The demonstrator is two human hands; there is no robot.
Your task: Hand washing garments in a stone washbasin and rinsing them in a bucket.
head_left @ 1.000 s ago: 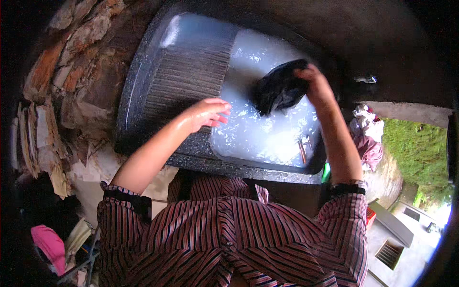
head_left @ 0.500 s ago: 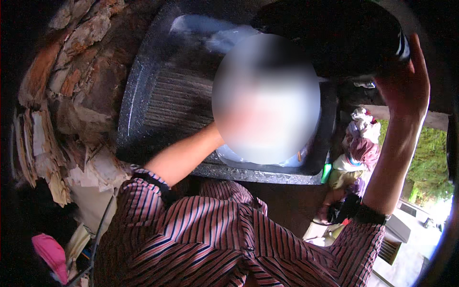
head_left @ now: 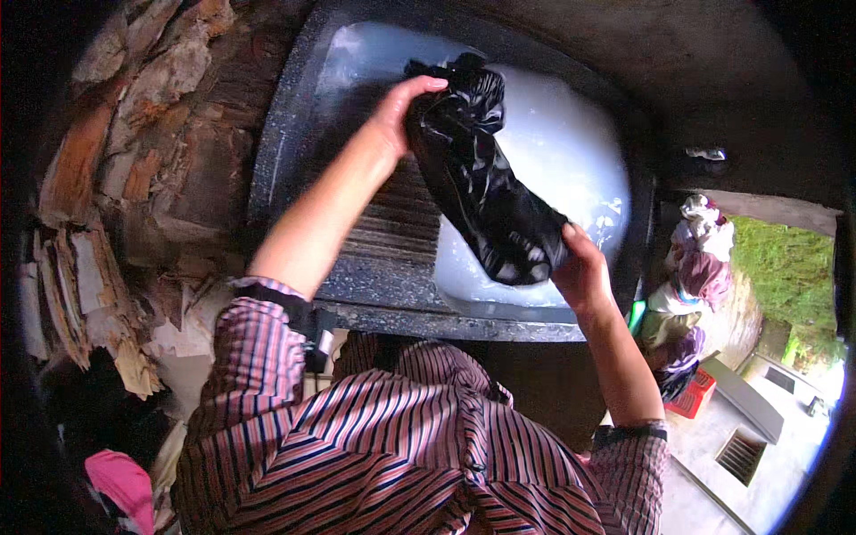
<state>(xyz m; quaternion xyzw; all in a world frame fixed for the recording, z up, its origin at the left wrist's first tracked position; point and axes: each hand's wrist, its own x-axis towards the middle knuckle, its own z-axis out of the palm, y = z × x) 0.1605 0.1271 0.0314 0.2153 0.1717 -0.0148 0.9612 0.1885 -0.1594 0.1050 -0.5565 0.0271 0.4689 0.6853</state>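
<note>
A wet, glossy black garment (head_left: 486, 183) is bunched up and stretched slantwise between my two hands. My left hand (head_left: 401, 116) grips its far upper end, where the cloth is gathered into folds. At the lower right end, my right hand (head_left: 584, 267) is closed on the cloth. Both hands are above a dark speckled wash sink (head_left: 401, 294). Whitish, sudsy water (head_left: 566, 134) fills the basin on the right and partly shows behind the garment. To the left is the sink's ribbed scrubbing board (head_left: 388, 232), partly covered by my left forearm. What kind of garment it is cannot be made out.
A heap of crumpled clothes (head_left: 703, 272) lies right of the sink, with a small green object (head_left: 637, 316) by the rim and a red crate (head_left: 693, 394) below. Rough bark-like slabs (head_left: 152, 169) stand at left. Pink cloth (head_left: 123, 486) is at lower left.
The black cloth, earlier a large dark mass raised at upper right, is now drawn in over the basin. My right hand has come down and left; my left hand has moved up, away from the basin.
</note>
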